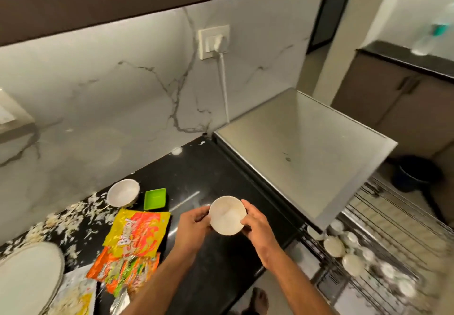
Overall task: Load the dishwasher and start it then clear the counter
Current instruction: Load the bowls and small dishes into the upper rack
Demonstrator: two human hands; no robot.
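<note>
A small white bowl [227, 215] is held above the black counter [221, 172], gripped on its left side by my left hand [194, 223] and on its right side by my right hand [255, 223]. The dishwasher [302, 140] stands to the right with its steel top level with the counter. Its wire rack [383, 228] is pulled out at lower right and holds several white bowls [333, 246] and cups. A second white bowl [122, 192] and a green square dish [155, 198] sit on the counter further left. A white plate [27, 277] lies at the lower left.
Yellow and orange snack wrappers [137, 236] lie left of my hands. Food scraps [71, 218] are scattered over the left counter. A white cord [224, 88] runs from the wall socket down behind the dishwasher. A dark bucket [415, 174] stands on the floor at right.
</note>
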